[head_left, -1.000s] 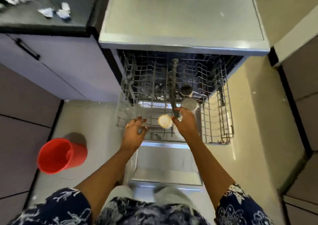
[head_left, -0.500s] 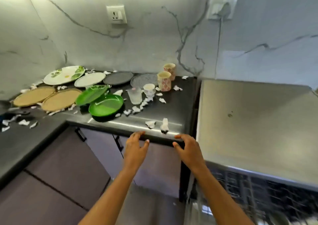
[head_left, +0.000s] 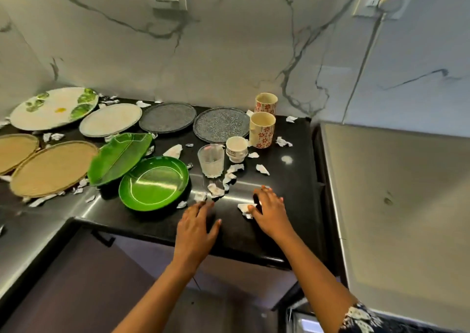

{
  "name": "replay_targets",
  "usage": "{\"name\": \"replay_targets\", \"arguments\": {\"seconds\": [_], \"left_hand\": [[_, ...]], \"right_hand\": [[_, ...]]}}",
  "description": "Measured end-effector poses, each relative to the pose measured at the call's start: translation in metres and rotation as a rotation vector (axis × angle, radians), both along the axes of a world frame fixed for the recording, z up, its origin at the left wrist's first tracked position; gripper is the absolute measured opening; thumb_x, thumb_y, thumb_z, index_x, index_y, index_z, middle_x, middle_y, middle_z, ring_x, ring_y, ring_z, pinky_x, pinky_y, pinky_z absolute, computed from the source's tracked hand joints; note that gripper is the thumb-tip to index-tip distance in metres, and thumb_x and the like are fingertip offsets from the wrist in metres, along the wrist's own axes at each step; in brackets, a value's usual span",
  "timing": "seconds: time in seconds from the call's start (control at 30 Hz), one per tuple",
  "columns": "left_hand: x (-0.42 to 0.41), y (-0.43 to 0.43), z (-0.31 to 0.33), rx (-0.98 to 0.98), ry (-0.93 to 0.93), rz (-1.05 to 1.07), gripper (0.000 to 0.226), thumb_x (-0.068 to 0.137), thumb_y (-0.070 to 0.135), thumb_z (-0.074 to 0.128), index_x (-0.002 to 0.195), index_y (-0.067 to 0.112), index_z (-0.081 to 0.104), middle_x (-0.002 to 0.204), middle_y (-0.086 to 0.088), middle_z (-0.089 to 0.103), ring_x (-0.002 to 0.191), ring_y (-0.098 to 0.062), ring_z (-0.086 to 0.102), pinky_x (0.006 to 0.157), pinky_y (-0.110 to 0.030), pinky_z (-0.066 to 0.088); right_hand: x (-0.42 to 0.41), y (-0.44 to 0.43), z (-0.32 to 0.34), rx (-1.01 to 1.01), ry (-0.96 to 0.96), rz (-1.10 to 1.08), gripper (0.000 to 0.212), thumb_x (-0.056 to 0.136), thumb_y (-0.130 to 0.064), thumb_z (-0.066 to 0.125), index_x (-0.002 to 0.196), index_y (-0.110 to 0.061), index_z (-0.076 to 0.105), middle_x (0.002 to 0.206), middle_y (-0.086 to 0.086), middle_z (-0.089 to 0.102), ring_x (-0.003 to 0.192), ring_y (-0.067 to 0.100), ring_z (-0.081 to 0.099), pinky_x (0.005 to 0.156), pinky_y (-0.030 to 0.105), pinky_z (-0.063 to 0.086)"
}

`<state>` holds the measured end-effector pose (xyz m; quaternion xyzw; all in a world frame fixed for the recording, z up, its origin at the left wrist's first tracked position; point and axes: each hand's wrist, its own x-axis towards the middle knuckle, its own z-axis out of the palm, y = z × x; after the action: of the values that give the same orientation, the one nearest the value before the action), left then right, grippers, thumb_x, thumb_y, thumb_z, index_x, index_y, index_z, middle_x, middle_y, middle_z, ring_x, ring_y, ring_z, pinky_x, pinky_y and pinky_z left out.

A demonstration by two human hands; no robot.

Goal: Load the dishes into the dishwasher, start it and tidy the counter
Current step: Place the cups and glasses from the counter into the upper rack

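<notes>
Black counter; green bowl; red floral print seen on cream mugs; grey speckled plates; white paper scraps.

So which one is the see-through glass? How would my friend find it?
Look at the black counter under the marble wall. Near its right end, the glass stands beside a small white cup. It is the only clear, colourless thing; the mugs behind have red flowers.
</notes>
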<state>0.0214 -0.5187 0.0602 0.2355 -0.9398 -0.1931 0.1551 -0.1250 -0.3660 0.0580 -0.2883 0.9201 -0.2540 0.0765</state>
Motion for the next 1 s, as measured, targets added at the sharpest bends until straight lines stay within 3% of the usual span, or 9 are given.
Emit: {"name": "replay_targets", "arguments": {"seconds": [0.13,0.3,0.4,0.5,0.6,0.67,0.77,0.9,1.0], "left_hand": [[-0.049,-0.032,0.035,-0.022,0.215,0.058,0.059,0.081,0.038,0.066,0.133,0.016,0.050,0.131,-0.012,0.054,0.121,-0.031,0.048,0.100,-0.043,0.039],[-0.117,-0.081,0.044,0.126,-0.005,0.128,0.116,0.065,0.058,0.075,0.152,0.018,0.010,0.153,-0.012,0.028,0.142,-0.029,0.021,0.117,-0.040,0.016],[-0.136,-0.086,0.042,0.252,-0.049,0.161,0.132,0.055,0.061,0.080,0.151,0.027,-0.003,0.150,-0.013,0.034,0.139,-0.035,0.028,0.114,-0.045,0.020],[-0.142,-0.081,0.041,0.291,0.037,0.173,0.115,0.056,0.049,0.085,0.148,0.021,0.022,0.139,-0.011,0.049,0.131,-0.032,0.041,0.115,-0.046,0.019],[-0.143,-0.083,0.032,0.307,0.132,0.207,0.088,0.052,0.045,0.088,0.126,0.019,0.047,0.118,-0.006,0.062,0.116,-0.032,0.051,0.105,-0.046,0.035],[-0.144,-0.084,0.030,0.326,0.185,0.201,0.085,0.049,0.047,0.086,0.120,0.020,0.049,0.112,-0.004,0.063,0.110,-0.032,0.053,0.094,-0.040,0.043],[-0.143,-0.082,0.038,0.312,0.337,0.161,0.082,0.051,0.039,0.088,0.119,0.018,0.049,0.111,0.001,0.061,0.101,-0.021,0.058,0.079,-0.022,0.042],[-0.128,-0.074,0.059,0.290,0.535,0.088,0.083,0.052,0.027,0.092,0.121,0.015,0.047,0.113,0.007,0.057,0.096,-0.004,0.054,0.077,0.000,0.036],[-0.110,-0.061,0.076,0.321,0.610,0.044,0.086,0.052,0.024,0.092,0.122,0.013,0.044,0.116,0.004,0.054,0.099,-0.004,0.053,0.079,-0.001,0.037]], "right_hand": [[-0.035,-0.020,0.020,-0.170,-0.006,-0.025,0.053,0.091,-0.035,0.056,0.138,-0.015,0.042,0.145,0.007,0.040,0.135,0.023,0.033,0.112,0.039,0.023],[-0.088,-0.063,0.045,-0.246,-0.121,-0.009,0.074,0.083,-0.030,0.069,0.144,-0.012,0.031,0.147,0.013,0.035,0.136,0.026,0.032,0.109,0.033,0.026],[-0.115,-0.090,0.041,-0.219,-0.223,0.036,0.095,0.073,-0.035,0.077,0.147,-0.014,0.021,0.150,0.011,0.030,0.138,0.027,0.029,0.110,0.037,0.028],[-0.128,-0.104,0.033,-0.275,-0.218,0.034,0.094,0.068,-0.033,0.082,0.143,-0.012,0.029,0.143,0.010,0.041,0.131,0.026,0.038,0.104,0.034,0.034],[-0.135,-0.109,0.028,-0.367,-0.184,0.028,0.079,0.063,-0.030,0.085,0.128,-0.013,0.043,0.128,0.009,0.053,0.116,0.023,0.050,0.088,0.028,0.039],[-0.138,-0.108,0.027,-0.407,-0.147,0.044,0.074,0.061,-0.032,0.086,0.122,-0.014,0.046,0.125,0.008,0.054,0.110,0.021,0.053,0.083,0.026,0.040],[-0.138,-0.101,0.034,-0.520,-0.114,0.058,0.070,0.061,-0.029,0.086,0.119,-0.015,0.048,0.118,0.003,0.056,0.106,0.016,0.053,0.080,0.022,0.039],[-0.125,-0.082,0.055,-0.662,-0.070,0.082,0.074,0.061,-0.025,0.087,0.122,-0.017,0.046,0.117,-0.008,0.054,0.103,0.004,0.052,0.085,0.011,0.040],[-0.100,-0.061,0.069,-0.732,-0.051,0.061,0.074,0.062,-0.019,0.086,0.122,-0.017,0.045,0.112,-0.016,0.051,0.096,-0.007,0.052,0.082,0.003,0.039]]}}
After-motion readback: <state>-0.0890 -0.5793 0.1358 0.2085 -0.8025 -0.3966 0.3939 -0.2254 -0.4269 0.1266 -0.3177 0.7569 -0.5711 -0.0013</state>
